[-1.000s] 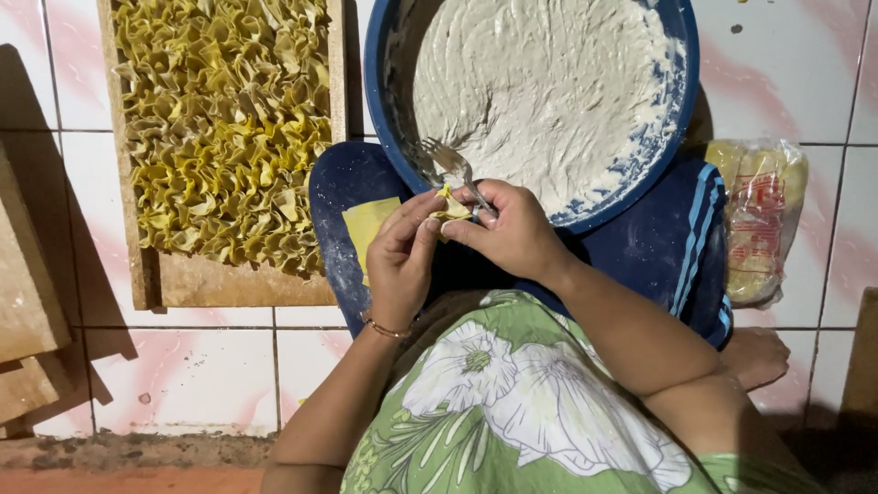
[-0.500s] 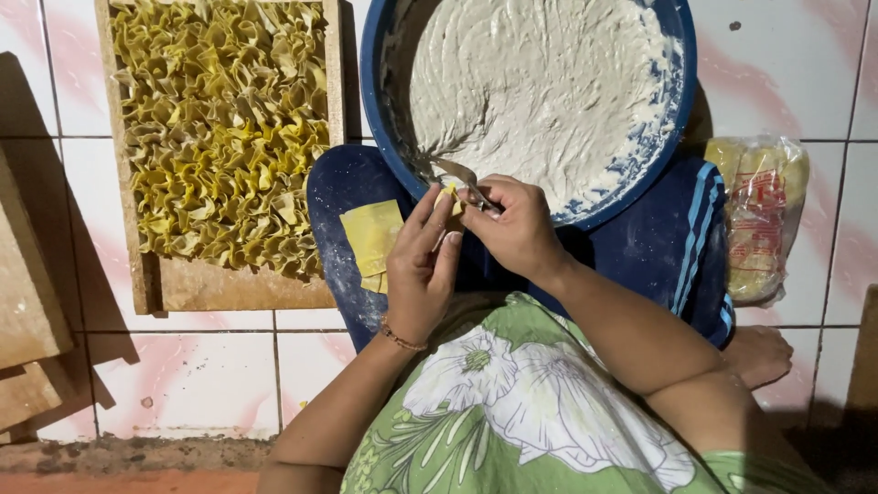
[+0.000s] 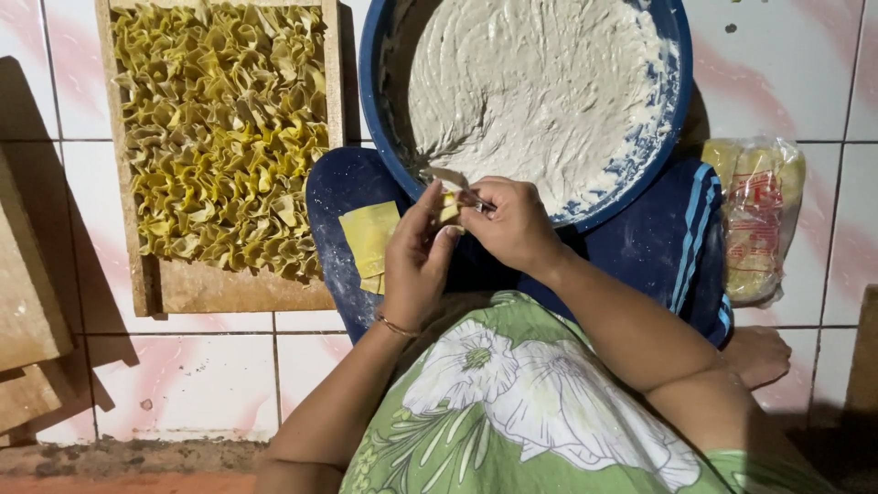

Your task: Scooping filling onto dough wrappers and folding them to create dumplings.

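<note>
My right hand point(image 3: 514, 222) grips a metal fork point(image 3: 448, 178) whose paste-coated tines rest at the near rim of a big blue basin point(image 3: 668, 119) filled with pale grey paste. My left hand point(image 3: 416, 261) is raised beside it, fingers pinching a small yellow wrapper point(image 3: 449, 207) against the fork. A stack of flat yellow wrapper squares point(image 3: 369, 244) lies on my blue-clad left knee, just left of my left hand.
A wooden tray point(image 3: 229, 288) at the left is packed with several folded yellow dumplings. A plastic bag of yellow wrappers point(image 3: 757, 220) lies on the tiled floor at the right. Wooden boards point(image 3: 27, 338) sit at the far left. My bare foot point(image 3: 759, 352) shows lower right.
The fork has dipped closer to the basin rim, and my left hand has lifted and closed its fingers up around the wrapper beside my right hand.
</note>
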